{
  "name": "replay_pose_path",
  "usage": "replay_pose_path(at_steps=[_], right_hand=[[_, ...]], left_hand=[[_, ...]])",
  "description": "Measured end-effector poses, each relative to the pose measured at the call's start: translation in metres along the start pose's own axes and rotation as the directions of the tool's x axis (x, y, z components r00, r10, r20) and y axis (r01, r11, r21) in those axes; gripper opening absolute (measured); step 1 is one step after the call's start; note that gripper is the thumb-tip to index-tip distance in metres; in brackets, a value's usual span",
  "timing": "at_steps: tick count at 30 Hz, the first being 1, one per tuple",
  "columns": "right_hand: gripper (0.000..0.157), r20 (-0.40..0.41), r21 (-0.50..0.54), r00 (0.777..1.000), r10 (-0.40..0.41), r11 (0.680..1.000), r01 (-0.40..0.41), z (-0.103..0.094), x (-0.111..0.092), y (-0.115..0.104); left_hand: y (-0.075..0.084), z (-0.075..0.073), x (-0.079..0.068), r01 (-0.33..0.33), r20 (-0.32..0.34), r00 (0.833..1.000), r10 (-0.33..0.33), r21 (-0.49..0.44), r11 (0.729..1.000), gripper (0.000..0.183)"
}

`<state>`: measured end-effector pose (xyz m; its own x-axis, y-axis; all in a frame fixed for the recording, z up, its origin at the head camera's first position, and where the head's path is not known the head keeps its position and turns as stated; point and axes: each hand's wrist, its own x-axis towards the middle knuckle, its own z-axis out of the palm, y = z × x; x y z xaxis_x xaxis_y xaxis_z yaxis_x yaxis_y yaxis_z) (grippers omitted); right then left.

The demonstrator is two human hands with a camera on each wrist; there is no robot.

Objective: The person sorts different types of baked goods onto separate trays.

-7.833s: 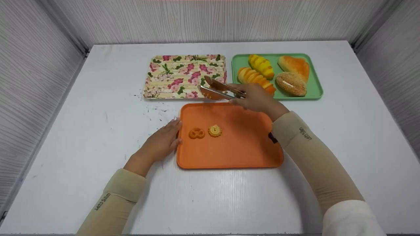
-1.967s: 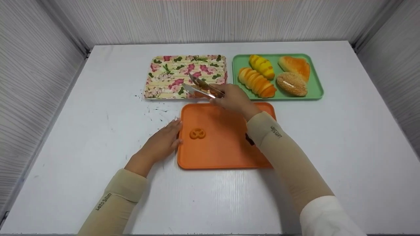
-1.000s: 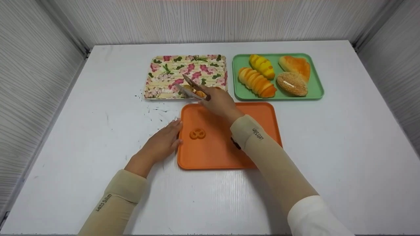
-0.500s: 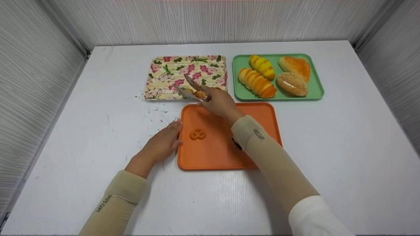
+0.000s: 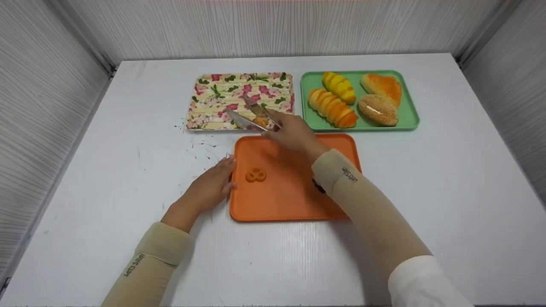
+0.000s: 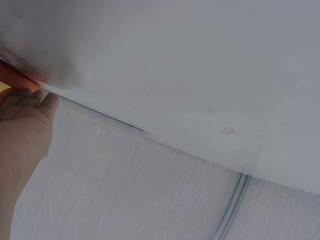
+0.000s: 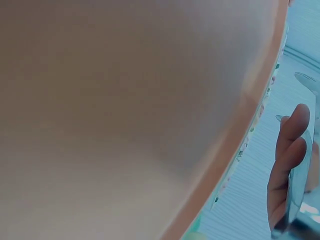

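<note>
In the head view, my right hand (image 5: 292, 131) grips metal tongs (image 5: 246, 120) over the front of the floral tray (image 5: 209, 102). The tongs' arms stand apart. Between them shows a small golden-brown piece (image 5: 260, 122), partly covered, its kind hard to tell. The right wrist view shows fingers (image 7: 286, 160) curled round the tongs. My left hand (image 5: 209, 185) touches the left edge of the orange tray (image 5: 277, 204) with its fingers extended. A small toy pretzel (image 5: 256, 175) lies on that tray, near the left hand.
At the back right a green tray (image 5: 409, 121) bears several breads: a yellow segmented one (image 5: 339, 87), an orange segmented loaf (image 5: 332, 108), a seeded bun (image 5: 378, 110) and a golden flat bread (image 5: 384, 87). Woodgrain panels (image 5: 273, 30) enclose the white table (image 5: 128, 128).
The round scalloped cookie beside the pretzel left the orange tray. The right hand with the tongs went left over the floral tray, then slightly back right as the tongs spread. The left hand stayed.
</note>
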<state>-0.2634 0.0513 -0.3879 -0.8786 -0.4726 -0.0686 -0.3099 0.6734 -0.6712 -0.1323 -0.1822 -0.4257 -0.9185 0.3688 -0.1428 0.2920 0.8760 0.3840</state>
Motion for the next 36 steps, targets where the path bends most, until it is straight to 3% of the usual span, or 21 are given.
replay_pose_path(at_steps=[15, 36], right_hand=[[0.069, 0.136, -0.027, 0.986, -0.098, 0.994, 0.103, -0.012, -0.027, 0.010], [0.059, 0.325, -0.025, 0.923, -0.209, 0.973, 0.229, -0.021, -0.058, 0.025]], left_hand=[[-0.001, 0.000, 0.001, 0.014, 0.024, 1.000, -0.013, -0.006, 1.000, 0.063], [-0.003, 0.001, 0.000, -0.006, -0.008, 1.000, 0.005, -0.029, 1.000, 0.062]])
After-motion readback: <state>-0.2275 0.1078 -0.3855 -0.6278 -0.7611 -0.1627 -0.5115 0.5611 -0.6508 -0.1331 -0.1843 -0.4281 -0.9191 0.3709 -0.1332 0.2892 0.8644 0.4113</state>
